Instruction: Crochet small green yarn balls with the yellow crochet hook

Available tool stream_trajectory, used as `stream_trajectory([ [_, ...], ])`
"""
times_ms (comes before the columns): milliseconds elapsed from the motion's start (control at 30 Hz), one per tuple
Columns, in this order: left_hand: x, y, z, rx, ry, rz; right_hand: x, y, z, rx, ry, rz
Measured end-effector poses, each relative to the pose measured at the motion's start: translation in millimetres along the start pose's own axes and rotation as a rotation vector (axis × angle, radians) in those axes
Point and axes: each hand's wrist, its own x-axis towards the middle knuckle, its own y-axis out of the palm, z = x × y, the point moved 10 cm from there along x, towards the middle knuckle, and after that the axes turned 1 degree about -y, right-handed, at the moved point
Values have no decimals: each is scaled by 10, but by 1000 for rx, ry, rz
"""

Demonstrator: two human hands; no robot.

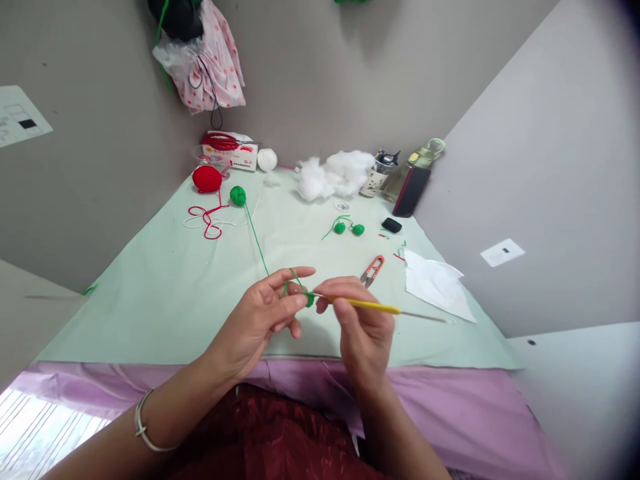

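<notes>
Lap: dark red garment (280, 433), nearest of all, between the forearms.
Wrist: pale bracelet (141, 427) circled the left arm.
Table front: pink cloth (450, 400) hung below the pale green cover (175, 293).
Left hand (265, 308): partly curled, thumb and fingertips pinching the work, index finger stretched out with yarn across it.
Right hand (367, 330): closed firmly round a yellow-handled hook (373, 305), shaft pointing left; thin metal rear end stuck out to the right.
Green work: small green piece (310, 301) held above the cloth, between the 2 hands, at the hook's tip; exact stitch hidden by fingers.
Snips: orange-handled snips (373, 268) lay just beyond the right hand.
Right side: white sheet (437, 283), creased, flat; black case (391, 225) farther back.
Green balls: 2 small green balls (341, 228), loose tails, lay near each other.
Yarn: green yarn ball (238, 195), its green strand (257, 237) running to the left hand; red yarn ball (207, 179) near it, farther left.
Back right: dark phone (412, 192) leaned against a green bottle (423, 155); pen cup (374, 181) alongside.
Back middle: white stuffing (335, 176), fluffy heap.
Back left: red-handled scissors (221, 141) on a box (240, 158).
</notes>
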Motion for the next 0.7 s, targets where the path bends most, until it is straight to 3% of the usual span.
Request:
stream_trajectory([
  [167,-7,-27,-29,81,102,-68,-110,115,84,-284,-178,47],
  [233,8,-35,17,21,65,-63,-185,147,165,-421,-302,46],
  [300,28,-26,91,-64,-24,-29,-198,134,184,-447,-327,47],
  [400,47,-33,117,-145,-97,-6,-85,-54,3,-222,-77,-40],
  [500,55,-37,50,-126,-55,-18,-16,-111,-181,73,137,-90],
  [700,18,60,2,-1,-4,27,10,-18,-237,168,177,-13],
])
